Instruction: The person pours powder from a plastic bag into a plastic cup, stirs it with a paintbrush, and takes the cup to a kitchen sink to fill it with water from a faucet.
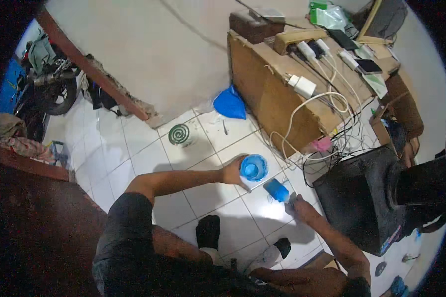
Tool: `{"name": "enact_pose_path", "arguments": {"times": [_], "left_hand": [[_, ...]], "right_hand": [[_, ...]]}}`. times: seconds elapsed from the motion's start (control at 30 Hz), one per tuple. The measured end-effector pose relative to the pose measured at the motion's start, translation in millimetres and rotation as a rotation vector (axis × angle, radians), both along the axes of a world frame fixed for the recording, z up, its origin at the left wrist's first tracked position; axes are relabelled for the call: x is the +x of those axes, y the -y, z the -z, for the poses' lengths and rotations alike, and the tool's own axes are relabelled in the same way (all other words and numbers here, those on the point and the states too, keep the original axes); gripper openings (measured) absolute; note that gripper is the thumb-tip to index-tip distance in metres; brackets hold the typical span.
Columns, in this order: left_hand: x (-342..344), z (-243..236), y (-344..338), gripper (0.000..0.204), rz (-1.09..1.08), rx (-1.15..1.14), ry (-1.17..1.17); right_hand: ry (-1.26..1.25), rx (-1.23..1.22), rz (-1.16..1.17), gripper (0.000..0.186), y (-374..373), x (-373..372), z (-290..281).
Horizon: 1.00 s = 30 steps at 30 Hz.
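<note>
My left hand [232, 172] is wrapped round the side of an open tub of blue paint [254, 168], its inner wall and rim smeared with blue. A paintbrush [277, 190] sits in my closed right hand [305, 210]. Its blue-coated head points up and left, close to the tub but apart from it. Both hands are above the white tiled floor [198, 194], in front of my feet in dark socks.
Left of the tub lies a green mosquito coil [179, 134]. Beyond it, a blue plastic bag [230, 103] rests by the wall. A wooden cabinet [270, 81] carries chargers and phones, with tangled cables [340, 141] hanging off it. A bulky black object [354, 198] stands at the right.
</note>
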<state>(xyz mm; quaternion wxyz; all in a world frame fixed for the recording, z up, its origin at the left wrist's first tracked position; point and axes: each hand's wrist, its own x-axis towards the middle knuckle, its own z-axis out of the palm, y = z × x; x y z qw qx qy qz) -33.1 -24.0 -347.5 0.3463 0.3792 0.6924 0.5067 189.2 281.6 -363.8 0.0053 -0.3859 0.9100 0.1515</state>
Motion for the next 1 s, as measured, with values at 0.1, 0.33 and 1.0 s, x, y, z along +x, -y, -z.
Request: {"name": "enact_pose_path", "arguments": {"times": [0.1, 0.33, 1.0], "left_hand": [[-18, 4, 25, 0.135, 0.138, -0.135, -0.37], [-132, 19, 35, 0.033, 0.192, 0.432, -0.6], [-268, 28, -59, 0.022, -1.195, -0.592, -0.681]], "right_hand": [[0.648, -0.525, 0.844, 0.046, 30, -14, -69], [0.66, -0.585, 0.767, 0.053, 23, -28, -86], [0.646, -0.629, 0.735, 0.042, 14, -28, -35]]}}
